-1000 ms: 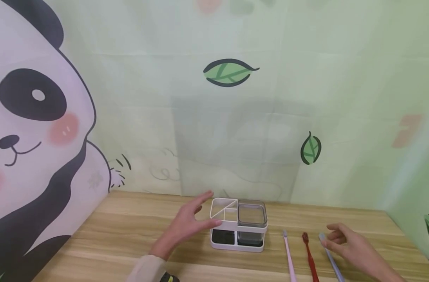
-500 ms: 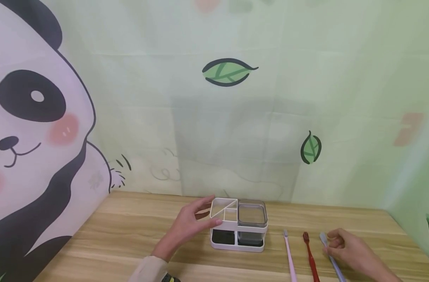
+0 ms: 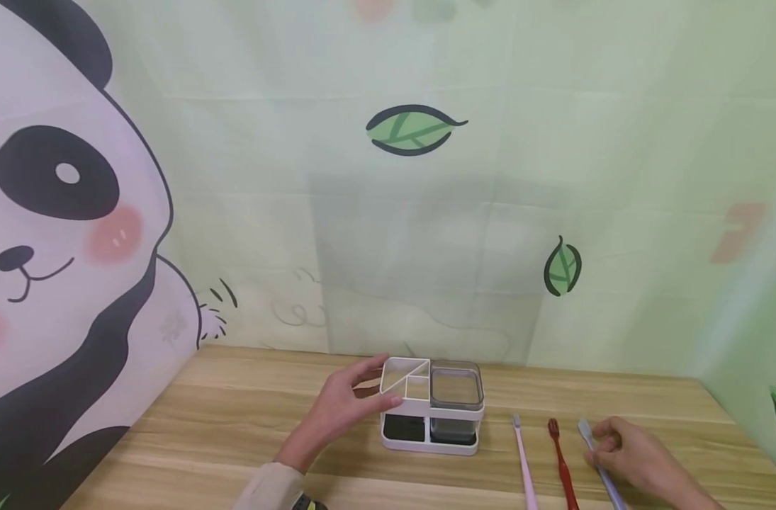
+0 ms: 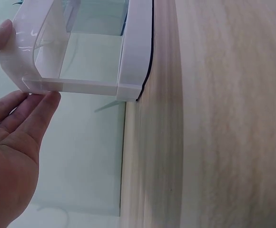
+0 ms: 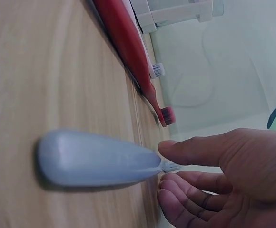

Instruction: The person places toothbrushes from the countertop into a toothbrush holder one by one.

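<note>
I have the right hand (image 3: 636,453) pinching a smooth, tapered blue toothbrush (image 5: 95,159). The left hand (image 3: 344,404), spread wider, grips a white plastic organizer (image 3: 417,409).

Head view from above, facing forward and down — wrist views close, sideways, all sharing white holder (image 3: 429,409)

No txt, labels, brands, nos. or signs legible in any view rn.
</note>
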Tool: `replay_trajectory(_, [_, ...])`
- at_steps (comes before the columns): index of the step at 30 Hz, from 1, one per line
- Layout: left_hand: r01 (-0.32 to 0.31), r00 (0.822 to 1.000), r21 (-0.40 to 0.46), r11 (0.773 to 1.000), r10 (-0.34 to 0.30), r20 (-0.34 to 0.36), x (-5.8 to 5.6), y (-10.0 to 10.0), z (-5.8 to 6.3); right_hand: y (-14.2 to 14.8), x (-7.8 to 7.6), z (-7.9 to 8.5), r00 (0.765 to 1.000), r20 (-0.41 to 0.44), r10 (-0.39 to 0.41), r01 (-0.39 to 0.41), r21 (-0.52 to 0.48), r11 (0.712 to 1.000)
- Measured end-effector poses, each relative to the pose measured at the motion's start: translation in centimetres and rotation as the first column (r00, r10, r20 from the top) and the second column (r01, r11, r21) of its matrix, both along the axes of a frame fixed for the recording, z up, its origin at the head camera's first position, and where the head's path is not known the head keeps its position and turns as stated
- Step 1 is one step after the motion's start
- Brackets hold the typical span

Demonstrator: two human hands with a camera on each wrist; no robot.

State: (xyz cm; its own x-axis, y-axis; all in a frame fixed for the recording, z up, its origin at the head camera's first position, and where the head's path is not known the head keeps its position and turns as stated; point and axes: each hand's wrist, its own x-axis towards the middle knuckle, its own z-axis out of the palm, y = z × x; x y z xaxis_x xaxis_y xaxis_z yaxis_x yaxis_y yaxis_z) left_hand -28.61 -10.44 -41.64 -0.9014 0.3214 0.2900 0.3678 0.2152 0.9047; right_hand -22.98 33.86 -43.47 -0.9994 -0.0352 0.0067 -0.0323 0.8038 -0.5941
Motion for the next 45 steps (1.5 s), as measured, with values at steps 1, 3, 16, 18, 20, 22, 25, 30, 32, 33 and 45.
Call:
replay_trajectory(1, [0.0, 1.0, 0.0, 1.0, 0.0, 0.0, 0.0, 0.0, 0.0, 0.0, 0.0, 0.0, 1.0, -0.002, -0.002, 0.002, 0.003, 1.0])
replay_trajectory(3, [0.001, 1.0, 0.002, 1.0, -0.001, 0.0, 0.0, 0.0, 0.0, 0.0, -0.1, 0.0, 1.0, 0.0, -0.009, 0.009, 0.012, 1.0])
replay_trajectory(16, [0.007, 1.0, 0.009, 1.0, -0.007, -0.002, 0.0, 0.0, 0.0, -0.6, -0.4, 0.1, 0.996, 0.046, -0.072, 0.068, 0.072, 0.995])
replay_trajectory(18, [0.009, 1.0, 0.008, 1.0, -0.009, -0.001, 0.0, 0.0, 0.0, -0.8, -0.4, 0.2, 0.994, 0.061, -0.091, 0.087, 0.06, 0.994])
replay_trajectory(20, [0.011, 1.0, 0.008, 1.0, -0.011, -0.001, -0.1, 0.0, -0.1, -0.9, -0.4, 0.4, 0.993, 0.064, -0.1, 0.097, 0.051, 0.994])
replay_trajectory(22, [0.013, 1.0, 0.008, 1.0, -0.013, -0.002, -0.1, 0.0, -0.1, -1.0, -0.3, 0.7, 0.993, 0.06, -0.101, 0.099, 0.038, 0.994])
replay_trajectory(25, [0.013, 1.0, 0.005, 1.0, -0.012, -0.005, -0.1, 0.0, -0.1, -1.1, 0.0, 1.3, 0.994, 0.056, -0.098, 0.099, -0.013, 0.995])
replay_trajectory(30, [0.008, 1.0, 0.003, 1.0, -0.008, -0.009, -0.2, 0.0, -0.1, -1.3, 0.1, 1.7, 0.996, 0.026, -0.082, 0.083, -0.043, 0.996])
replay_trajectory(32, [0.008, 1.0, 0.005, 1.0, -0.008, -0.011, -0.2, 0.0, -0.1, -1.5, 0.0, 1.5, 0.997, 0.02, -0.078, 0.079, -0.011, 0.997])
replay_trajectory(33, [0.008, 1.0, 0.005, 1.0, -0.008, -0.011, -0.2, 0.0, 0.0, -1.6, 0.0, 1.3, 0.997, 0.02, -0.077, 0.077, 0.004, 0.997])
replay_trajectory(45, [0.014, 1.0, 0.003, 1.0, -0.014, -0.008, -0.1, 0.0, 0.0, -2.9, 0.1, 0.7, 0.992, 0.092, -0.09, 0.09, 0.002, 0.996])
